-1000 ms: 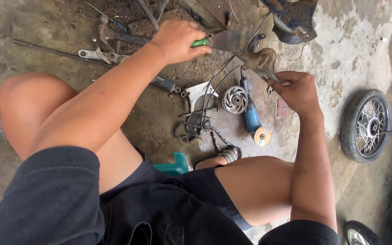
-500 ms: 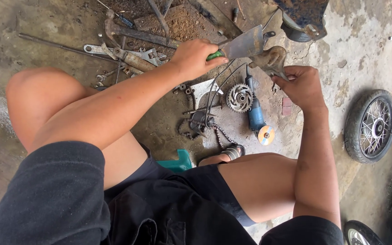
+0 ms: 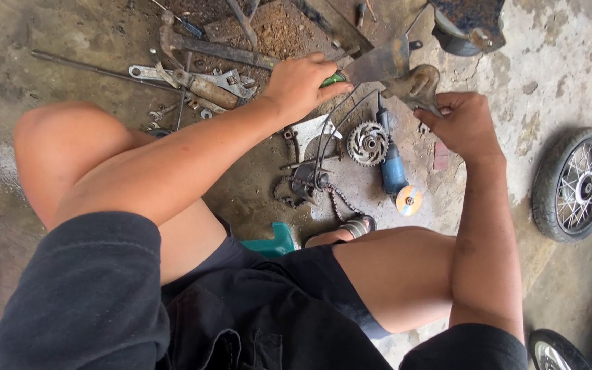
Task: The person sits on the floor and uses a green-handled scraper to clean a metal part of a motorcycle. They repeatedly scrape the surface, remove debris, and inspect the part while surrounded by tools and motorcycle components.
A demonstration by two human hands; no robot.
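- Two bare arms are stretched forward over bent knees; the left hand (image 3: 303,83) is clenched around a green-handled tool (image 3: 335,78), knuckles up, with the forearm running down toward 7 o'clock.
- From that fist a flat grey metal plate (image 3: 381,63) is seen projecting toward 2 o'clock; whether it belongs to the tool cannot be told.
- At 3 o'clock of the left hand, the right hand (image 3: 462,123) is closed on the lower end of a rusty curved metal part (image 3: 416,85), its fingers curled under, the wrist dropping toward 6 o'clock.
- The rusty part is held just beside the plate's tip, above the floor.
- Below the grips, at 6 o'clock, a toothed sprocket (image 3: 367,143), a blue angle grinder (image 3: 393,170) and a loose chain (image 3: 337,199) are spread on the concrete.
- Wrenches (image 3: 200,85) are heaped at 9 o'clock of the left hand.
- A spoked wheel (image 3: 575,183) is set at 4 o'clock of the right hand, well apart; bare concrete is left between them.
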